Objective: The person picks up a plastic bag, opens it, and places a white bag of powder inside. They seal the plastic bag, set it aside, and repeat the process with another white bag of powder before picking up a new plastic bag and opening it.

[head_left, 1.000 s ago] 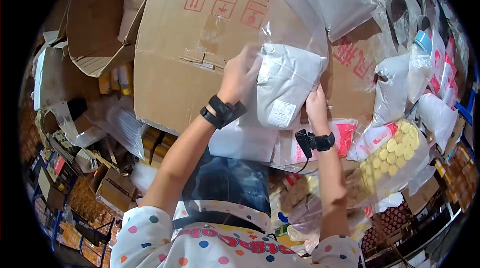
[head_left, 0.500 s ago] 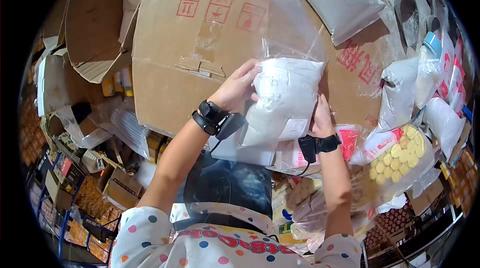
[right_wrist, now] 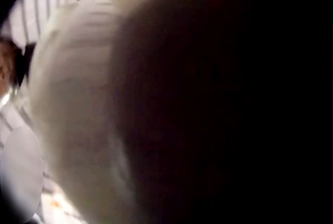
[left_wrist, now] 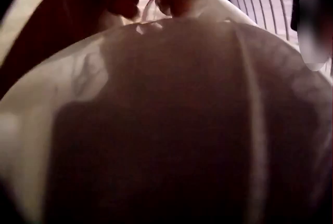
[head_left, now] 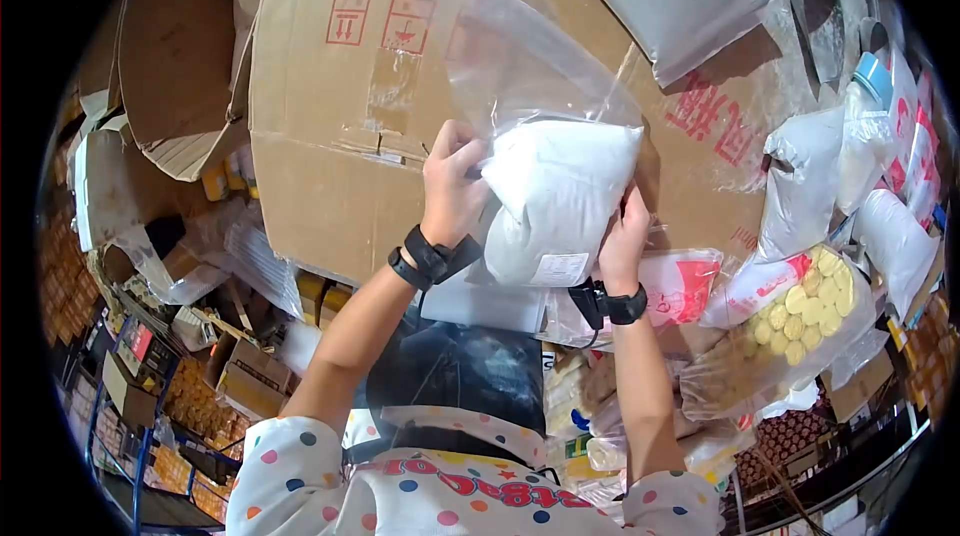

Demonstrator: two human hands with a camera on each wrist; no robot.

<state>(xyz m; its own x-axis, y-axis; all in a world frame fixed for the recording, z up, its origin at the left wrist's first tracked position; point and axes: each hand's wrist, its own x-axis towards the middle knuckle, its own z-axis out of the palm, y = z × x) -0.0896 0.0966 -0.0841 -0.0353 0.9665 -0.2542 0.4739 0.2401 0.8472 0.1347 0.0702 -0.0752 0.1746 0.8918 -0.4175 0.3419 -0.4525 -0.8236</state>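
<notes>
Clear film (head_left: 515, 61) has fanned out at the white bag's (head_left: 565, 186) 12 o'clock, likely making the slack easier to handle. Your left hand (head_left: 453, 181) pinches its 10 o'clock corner; your right hand's (head_left: 623, 241) grip, at 4 o'clock, can't be told.

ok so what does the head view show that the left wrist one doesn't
Only the head view: a printed label, the red-printed cardboard, the scoop, the blue-capped bottle and the round yellow pieces.

Only the left wrist view: a pale surface with dark curved lines, upper right; I can't tell what it is.

Both: the white bag and the left hand touching it.
</notes>
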